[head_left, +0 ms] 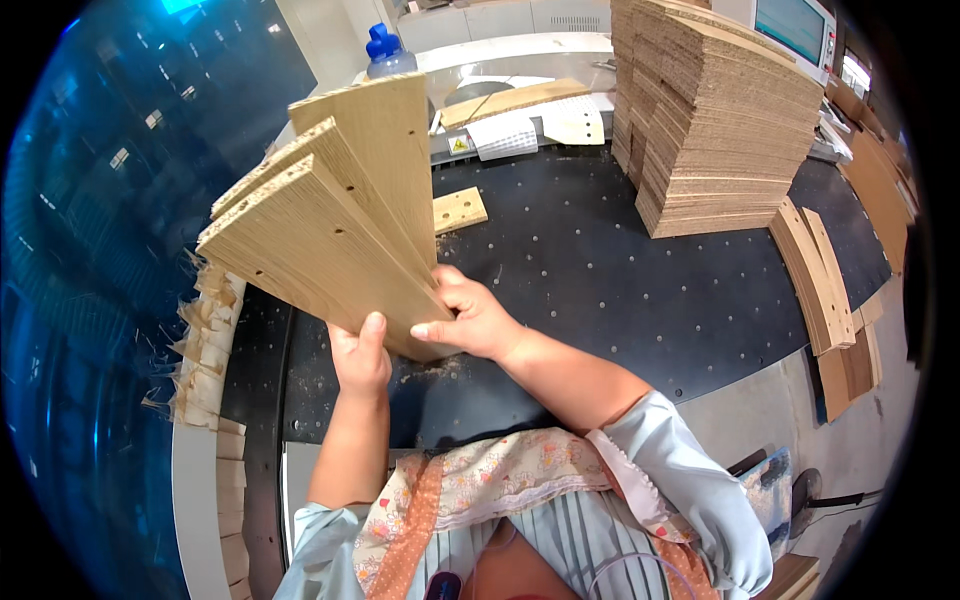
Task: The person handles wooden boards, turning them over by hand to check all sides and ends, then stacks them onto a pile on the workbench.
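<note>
Several light wood-grain boards [310, 245] with small drilled holes stand fanned out over the black table, their lower ends close together. My left hand [360, 360] grips the lower edge of the front board, thumb up along its face. From the other side my right hand [470, 315] is closed round the boards' right edge, thumb on the front face. The fingers behind the boards are hidden. Sawdust lies on the table by the boards' lower end. Just behind them rests a small board piece [460, 210] with holes.
A tall stack of particle boards [710, 130] stands at the back right of the black perforated table [560, 280]. Curved wooden strips [815, 275] lie at the right edge. Paper sheets [503, 137] and a blue-capped bottle [388, 55] are at the back. Blue sheeting [110, 300] bounds the left.
</note>
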Demonstrator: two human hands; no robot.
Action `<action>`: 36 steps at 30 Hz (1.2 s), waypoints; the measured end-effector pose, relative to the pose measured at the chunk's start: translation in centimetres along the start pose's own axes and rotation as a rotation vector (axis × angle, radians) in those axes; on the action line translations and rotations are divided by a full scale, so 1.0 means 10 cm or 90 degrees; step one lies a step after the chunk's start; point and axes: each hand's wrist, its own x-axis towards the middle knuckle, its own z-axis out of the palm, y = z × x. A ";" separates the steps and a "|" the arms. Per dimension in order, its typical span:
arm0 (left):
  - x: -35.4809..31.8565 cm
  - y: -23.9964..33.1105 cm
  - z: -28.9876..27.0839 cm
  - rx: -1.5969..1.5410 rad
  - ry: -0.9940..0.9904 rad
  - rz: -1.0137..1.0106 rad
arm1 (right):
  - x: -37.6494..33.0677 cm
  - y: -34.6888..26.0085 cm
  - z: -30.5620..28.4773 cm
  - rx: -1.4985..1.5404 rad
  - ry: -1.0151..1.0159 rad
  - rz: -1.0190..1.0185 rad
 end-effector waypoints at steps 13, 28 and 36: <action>0.05 -0.35 -0.01 -0.064 0.019 -0.094 | 0.07 0.18 -0.12 -0.035 0.090 -0.107; 0.14 -0.38 0.13 -0.046 0.010 -0.132 | 0.08 -0.11 -0.25 -0.018 0.107 -0.015; 0.15 0.40 -0.96 0.088 0.436 0.220 | 0.53 -1.41 -0.65 -0.909 -0.135 -0.116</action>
